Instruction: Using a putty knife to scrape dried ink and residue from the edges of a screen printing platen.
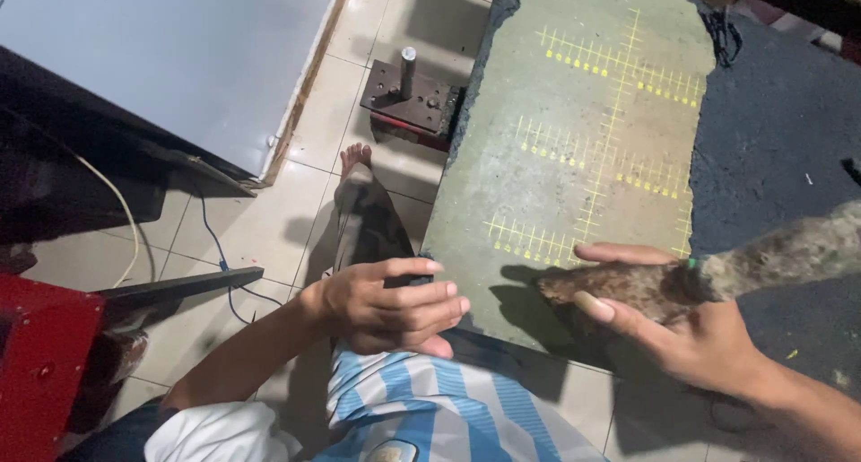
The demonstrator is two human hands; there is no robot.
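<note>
We see the right hand at about 4 o'clock, holding a brown, rough brush — fingers wrapped round its middle, thumb on top. The brush's dark tip rests on the green cutting mat near the mat's lower edge, and its handle points out to 3 o'clock. The left hand is near 6 o'clock, w/ nothing in it — fingers loosely curled, just beside the mat's edge. The mat has yellow grid lines and lies on a dark blue surface. At 12 o'clock a metal plate w/ a post sits on the tiled floor. A red box is at 8 o'clock.
</note>
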